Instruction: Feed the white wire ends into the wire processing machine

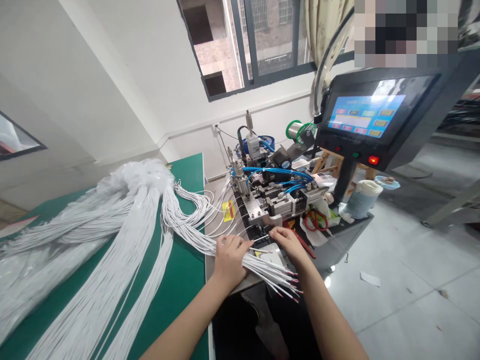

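Observation:
My left hand (230,257) is closed over a bundle of white cables (200,239), whose stripped ends with reddish tips fan out past it to the right. A single white cable (260,239) runs from the left thumb and forefinger to my right hand (288,241), which pinches it near its end. Both hands are just in front of a small bench machine (258,212) with metal blocks, cylinders and blue air tubes. Several separate white cables curve from the bundle toward the machine's left side. The left palm and the exact grip of the fingers are hidden.
Long bundles of white cables (123,240), partly wrapped in clear plastic, cover much of the green table (193,300). A control screen (365,117) stands at the right. Red-handled scissors (315,220), a green wire spool (300,131) and a bluish container (362,200) are near the machine.

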A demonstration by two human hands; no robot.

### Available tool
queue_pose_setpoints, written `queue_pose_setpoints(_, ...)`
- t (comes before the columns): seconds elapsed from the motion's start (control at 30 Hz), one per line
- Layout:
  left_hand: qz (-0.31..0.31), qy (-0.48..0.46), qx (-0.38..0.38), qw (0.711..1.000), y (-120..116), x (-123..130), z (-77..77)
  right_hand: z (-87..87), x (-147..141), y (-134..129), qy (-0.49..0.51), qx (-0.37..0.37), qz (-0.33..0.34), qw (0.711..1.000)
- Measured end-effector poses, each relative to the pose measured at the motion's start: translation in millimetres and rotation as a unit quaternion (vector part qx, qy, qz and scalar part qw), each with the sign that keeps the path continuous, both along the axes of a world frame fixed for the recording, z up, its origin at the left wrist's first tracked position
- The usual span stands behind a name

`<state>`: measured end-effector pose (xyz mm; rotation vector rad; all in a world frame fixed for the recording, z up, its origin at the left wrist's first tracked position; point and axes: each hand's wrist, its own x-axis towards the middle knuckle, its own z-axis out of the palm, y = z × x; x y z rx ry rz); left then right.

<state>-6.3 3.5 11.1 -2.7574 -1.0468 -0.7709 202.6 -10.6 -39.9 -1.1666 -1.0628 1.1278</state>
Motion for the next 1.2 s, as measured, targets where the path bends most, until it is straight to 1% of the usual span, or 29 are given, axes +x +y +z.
queue_pose_setpoints(0.07,-0.008,-0.015,0.011,1.000,0.5,-0.1,-0.6,-1.3,1.1,-4.5,-0.017,0.018,-0.018,1.000)
queue_pose_setpoints(0.13,-0.013,-0.031,0.025,0.999,1.2,-0.3,-1.0,1.1,3.6,-11.2,-0.050,0.039,-0.051,0.997)
queue_pose_setpoints(0.2,-0.019,-0.044,0.039,0.998,1.6,-0.8,-1.0,9.3,7.1,-20.4,-0.091,0.056,-0.078,0.991)
queue_pose_setpoints(0.23,-0.022,-0.048,0.044,0.998,1.6,-1.2,-0.8,15.8,8.8,-25.9,-0.113,0.064,-0.080,0.988)
queue_pose_setpoints(0.33,-0.035,-0.049,0.050,0.997,1.4,-2.5,-0.6,40.1,11.5,-42.7,-0.189,0.096,-0.040,0.976)
queue_pose_setpoints(0.4,-0.038,-0.046,0.057,0.997,1.4,-3.3,-0.6,54.7,10.1,-50.8,-0.240,0.130,0.009,0.962)
queue_pose_setpoints(0.5,-0.041,-0.037,0.072,0.996,1.5,-3.7,-0.6,65.3,4.6,-54.0,-0.288,0.154,0.055,0.944)
queue_pose_setpoints(0.6,-0.038,-0.035,0.077,0.996,0.5,-2.3,1.1,63.8,-0.3,-48.2,-0.301,0.164,0.038,0.938)
queue_pose_setpoints(0.73,-0.005,-0.069,0.077,0.995,-2.2,1.3,4.9,58.2,-2.4,-37.9,-0.305,0.176,-0.030,0.935)
queue_pose_setpoints(0.8,-0.003,-0.083,0.069,0.994,-2.6,2.1,5.6,56.9,-3.5,-34.0,-0.300,0.175,-0.049,0.936)
queue_pose_setpoints(0.87,-0.021,-0.080,0.062,0.995,-1.5,1.7,4.7,56.3,-5.4,-30.7,-0.285,0.176,-0.047,0.941)
queue_pose_setpoints(0.97,-0.057,-0.064,0.062,0.994,1.7,-0.5,1.6,55.5,-8.7,-27.0,-0.262,0.182,-0.018,0.947)
queue_pose_setpoints(1.07,-0.073,-0.055,0.063,0.994,4.2,-2.1,-1.1,54.3,-9.7,-25.0,-0.261,0.193,0.002,0.946)
queue_pose_setpoints(1.13,-0.077,-0.055,0.062,0.994,4.6,-2.1,-1.5,53.0,-7.9,-24.5,-0.276,0.200,-0.001,0.940)
queue_pose_setpoints(1.2,-0.079,-0.056,0.058,0.994,4.3,-1.3,-1.0,50.8,-4.3,-23.9,-0.306,0.198,-0.022,0.931)
